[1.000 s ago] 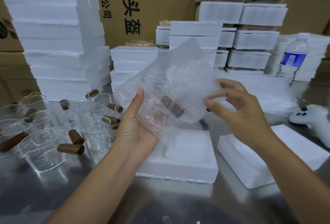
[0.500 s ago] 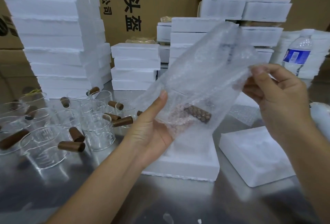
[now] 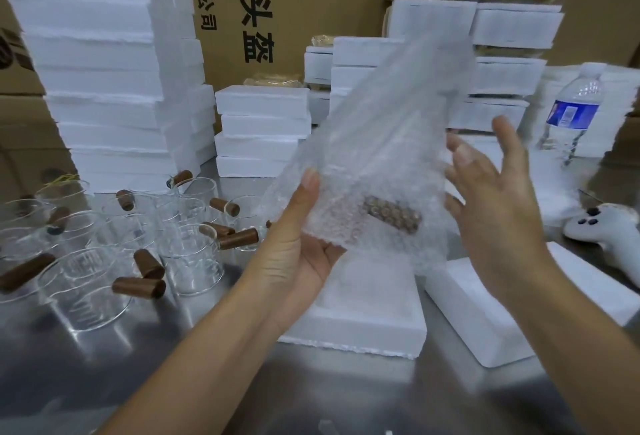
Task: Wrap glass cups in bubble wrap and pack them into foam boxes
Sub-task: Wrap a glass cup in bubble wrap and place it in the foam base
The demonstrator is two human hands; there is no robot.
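Here the left hand (image 3: 304,247) cradles the wrapped cup (image 3: 391,214) over the open foam box (image 3: 363,323), its grip closed with the thumb against the bubble wrap (image 3: 381,143), whose loose far edge stands upward. The right hand (image 3: 498,213), fingers spread, is just beside the wrap's right edge. A strip of bench (image 3: 311,393) separates the box from the foam lid (image 3: 485,313) on the right; on the left stand bare cups (image 3: 187,254).

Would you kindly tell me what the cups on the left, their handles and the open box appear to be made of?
Cups: clear glass, glossy; the table shows through them and their rims glint. Handles: likely wood, matte opaque brown; grain too blurred to confirm. Open box: white expanded foam, matte, with crumbly, ragged edges.
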